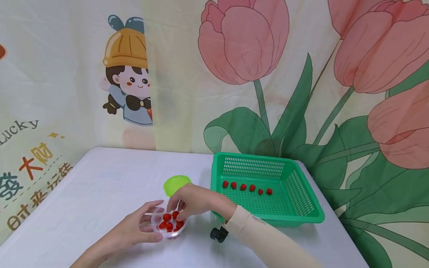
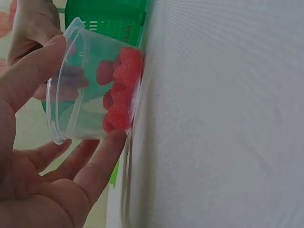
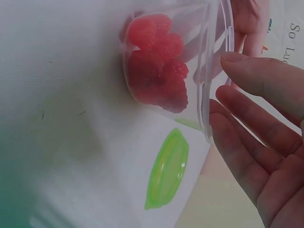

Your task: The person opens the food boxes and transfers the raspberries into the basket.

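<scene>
A clear round container (image 1: 171,234) with several red raspberries (image 1: 169,226) at its bottom stands on the table. Around its left side curl the fingers and thumb of my left hand (image 1: 137,227); in the left wrist view the thumb lies at the rim and a fingertip near the base. My right hand (image 1: 191,203) is over the container's mouth, fingers pointing down at the rim. In the right wrist view its fingertips are at the opening, with no berry visible between them. Several raspberries (image 1: 243,187) lie in a row inside the green basket (image 1: 264,219).
A lime-green lid (image 1: 175,183) lies behind the container. Under the right forearm, a small black object (image 1: 219,235) sits by the basket's front left corner. A printed cloth with tulips hangs behind the white table (image 1: 134,178).
</scene>
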Available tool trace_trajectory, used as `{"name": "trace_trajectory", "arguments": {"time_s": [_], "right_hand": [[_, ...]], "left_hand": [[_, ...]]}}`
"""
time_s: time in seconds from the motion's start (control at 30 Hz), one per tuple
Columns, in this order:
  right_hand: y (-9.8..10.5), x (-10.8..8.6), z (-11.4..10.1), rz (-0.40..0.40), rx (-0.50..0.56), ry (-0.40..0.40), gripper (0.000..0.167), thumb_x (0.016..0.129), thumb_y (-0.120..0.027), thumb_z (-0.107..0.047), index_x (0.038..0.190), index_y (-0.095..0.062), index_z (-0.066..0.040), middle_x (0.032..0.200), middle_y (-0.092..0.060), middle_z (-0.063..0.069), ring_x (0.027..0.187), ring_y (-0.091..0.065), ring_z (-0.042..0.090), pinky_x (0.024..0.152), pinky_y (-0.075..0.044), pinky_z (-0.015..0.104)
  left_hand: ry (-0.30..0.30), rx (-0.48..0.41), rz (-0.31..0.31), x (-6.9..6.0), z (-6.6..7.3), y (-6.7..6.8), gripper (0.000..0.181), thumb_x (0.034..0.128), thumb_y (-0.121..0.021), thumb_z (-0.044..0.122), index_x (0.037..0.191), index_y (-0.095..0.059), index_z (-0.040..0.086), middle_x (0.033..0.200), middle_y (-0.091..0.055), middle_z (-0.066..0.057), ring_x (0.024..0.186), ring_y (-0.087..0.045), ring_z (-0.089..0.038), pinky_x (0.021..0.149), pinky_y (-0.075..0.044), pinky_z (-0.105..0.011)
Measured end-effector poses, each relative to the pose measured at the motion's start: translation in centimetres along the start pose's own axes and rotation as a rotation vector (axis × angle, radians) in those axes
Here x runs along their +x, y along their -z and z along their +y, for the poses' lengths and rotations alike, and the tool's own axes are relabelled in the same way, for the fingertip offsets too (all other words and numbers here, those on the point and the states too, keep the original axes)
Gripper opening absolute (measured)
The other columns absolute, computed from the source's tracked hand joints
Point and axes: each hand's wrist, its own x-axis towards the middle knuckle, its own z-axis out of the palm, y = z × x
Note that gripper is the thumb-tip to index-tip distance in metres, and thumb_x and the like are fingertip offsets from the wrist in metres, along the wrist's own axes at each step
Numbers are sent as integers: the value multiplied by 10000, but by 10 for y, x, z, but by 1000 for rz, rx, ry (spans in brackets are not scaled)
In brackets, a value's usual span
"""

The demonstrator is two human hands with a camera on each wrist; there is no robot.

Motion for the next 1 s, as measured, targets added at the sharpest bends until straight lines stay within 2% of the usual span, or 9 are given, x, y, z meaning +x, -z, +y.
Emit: {"name": "trace_trajectory", "arguments": {"time_s": [0.23, 0.4, 0.63, 0.83, 1.0], "right_hand": [[-4, 4, -1, -42, -65, 27, 309, 921, -843, -93, 1225, -795, -126, 1094, -791, -51, 938, -678, 8, 821, -529, 84], [-9, 8, -1, -88, -80, 39, 321, 918, -844, -86, 1231, -792, -130, 1087, -792, -58, 934, -676, -24, 843, -533, 87], [-15, 14, -3, -128, -124, 25, 289, 924, -843, -105, 1206, -806, -157, 1029, -776, -94, 881, -647, -28, 800, -505, 57], [-18, 18, -7, -169, -185, 40, 249, 921, -846, -96, 1160, -816, -160, 937, -750, -106, 822, -610, -27, 772, -490, 55], [-22, 22, -9, -187, -235, 39, 233, 919, -851, -115, 1140, -823, -184, 939, -746, -127, 833, -610, -41, 776, -483, 45]], "left_hand": [[3, -3, -5, 1, 1, 0, 968, 897, -877, 230, 1659, -289, 137, 1624, -398, -256, 1363, -571, -449, 962, -617, -330], [-13, -10, -8, -1, 0, 0, 966, 900, -875, 221, 1661, -285, 136, 1627, -394, -252, 1352, -586, -436, 960, -612, -299], [-52, -23, -16, -3, -4, 0, 963, 902, -871, 189, 1662, -282, 135, 1625, -388, -251, 1342, -603, -428, 937, -585, -200], [-63, -26, -15, -3, -5, 0, 971, 895, -879, 186, 1660, -285, 126, 1618, -397, -250, 1353, -592, -433, 942, -576, -186], [-67, -33, -20, -3, -6, 1, 975, 896, -877, 181, 1662, -278, 124, 1616, -399, -253, 1361, -587, -432, 948, -572, -185]]}}
